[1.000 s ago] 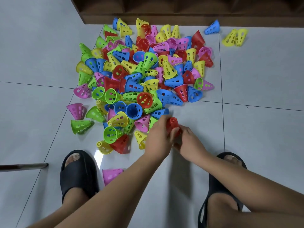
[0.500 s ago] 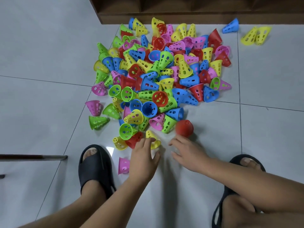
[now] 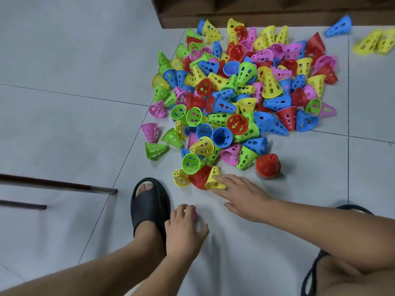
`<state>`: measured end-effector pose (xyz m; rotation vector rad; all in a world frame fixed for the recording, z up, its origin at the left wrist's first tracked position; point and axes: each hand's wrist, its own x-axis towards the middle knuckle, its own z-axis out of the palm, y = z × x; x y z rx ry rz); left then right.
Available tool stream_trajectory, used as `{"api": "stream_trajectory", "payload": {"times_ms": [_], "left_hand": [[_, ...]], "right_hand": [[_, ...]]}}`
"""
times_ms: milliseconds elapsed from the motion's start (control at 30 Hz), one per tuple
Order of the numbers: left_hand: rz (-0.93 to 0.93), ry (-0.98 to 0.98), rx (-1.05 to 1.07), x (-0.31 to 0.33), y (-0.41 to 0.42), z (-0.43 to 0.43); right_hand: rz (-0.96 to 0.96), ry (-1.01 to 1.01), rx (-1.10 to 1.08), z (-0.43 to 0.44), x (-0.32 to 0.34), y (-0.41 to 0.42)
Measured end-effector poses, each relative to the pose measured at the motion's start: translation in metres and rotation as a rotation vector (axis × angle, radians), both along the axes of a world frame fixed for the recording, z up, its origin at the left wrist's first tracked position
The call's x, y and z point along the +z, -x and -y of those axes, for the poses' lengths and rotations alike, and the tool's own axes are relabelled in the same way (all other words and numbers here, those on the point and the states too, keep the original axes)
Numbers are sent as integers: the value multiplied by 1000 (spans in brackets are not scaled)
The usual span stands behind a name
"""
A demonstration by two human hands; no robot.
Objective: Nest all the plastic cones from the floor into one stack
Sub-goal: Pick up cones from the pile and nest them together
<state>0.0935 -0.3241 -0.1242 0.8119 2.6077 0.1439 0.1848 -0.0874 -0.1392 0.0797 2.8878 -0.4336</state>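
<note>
A big heap of perforated plastic cones [image 3: 241,88] in red, yellow, blue, green and pink lies on the grey tiled floor. A short nested stack topped by a red cone [image 3: 268,166] stands upright at the heap's near right edge, with no hand on it. My left hand [image 3: 186,228] curls over a pink cone [image 3: 195,214] beside my left slipper; most of that cone is hidden. My right hand [image 3: 241,195] lies flat with straight fingers, the fingertips touching a yellow cone [image 3: 214,178] at the heap's near edge.
My left foot in a black slipper [image 3: 150,201] is just left of my left hand; the right slipper [image 3: 316,263] shows at the lower right. Two dark rods [image 3: 57,184] lie on the floor at left. Brown wooden furniture [image 3: 277,16] borders the heap's far side. A blue cone [image 3: 339,26] and yellow cones [image 3: 376,41] lie apart at top right.
The red-topped stack left both hands and now stands on the floor. My left hand pulled back onto the pink cone by the slipper. My right hand moved left to the yellow cone.
</note>
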Motion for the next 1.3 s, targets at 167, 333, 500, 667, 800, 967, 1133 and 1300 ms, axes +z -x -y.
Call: {"api": "stream_trajectory", "payload": {"times_ms": [167,333,500,667,800,967,1133,1300], "left_hand": [[94,82,-72,-10,-4,9],[106,58,-76,-14,6,1],[210,-98,56,-16,15,-7],[314,-234,109,-13,18,-26],[361,-254,30,-9,6,-45],[455,-331,24,1,-15,-69],[522,-431,73,15,-20,-92],[527,-513,24,38,-9,-116]], "right_hand": [[-95,-104,2,-2,-1,2],[-60,-67,-79,5,-9,-7],[76,23,-97,11,-4,0],[145,206,-164,9,1,6],[182,464,-323,17,-1,-1],[176,688,-640,13,4,-1],[120,789,-821,-19,11,-6],[156,993,-950,-56,40,-10]]}}
